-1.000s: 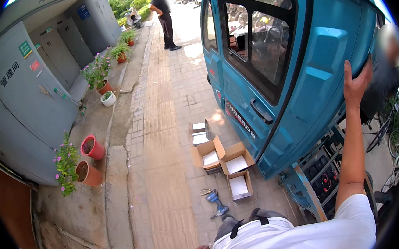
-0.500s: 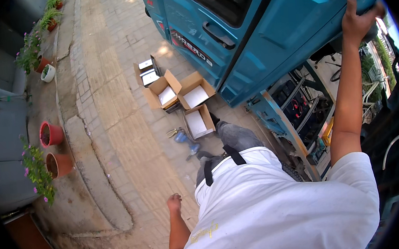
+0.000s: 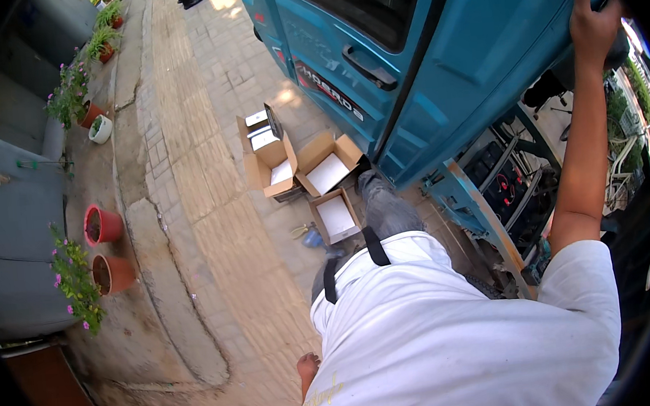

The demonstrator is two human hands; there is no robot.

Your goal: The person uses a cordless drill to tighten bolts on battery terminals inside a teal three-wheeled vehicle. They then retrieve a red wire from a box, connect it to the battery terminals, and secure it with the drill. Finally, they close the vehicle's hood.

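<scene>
My right arm is raised along the side of a blue vehicle cab (image 3: 479, 30). At the cab's upper right edge my right hand (image 3: 594, 29) is closed on the body, thumb laid against the panel; its other fingers are partly hidden in shade. Low beside my white shirt hangs my left hand (image 3: 307, 367), its fingers curled and nothing visible in them. Below the cab, an open frame shows a dark compartment with red wires (image 3: 505, 183).
Open cardboard boxes (image 3: 334, 216) with white contents stand on the paving by my legs. Beside them lie yellow-handled pliers (image 3: 300, 231) and a blue object (image 3: 313, 239). Potted plants (image 3: 113, 273) line the left wall. A person's dark shoes (image 3: 191, 0) show at the far end.
My view has shifted, so the boxes and pots appear lower and further right. My left hand has dropped closer to my shirt. My right hand stays on the cab's edge.
</scene>
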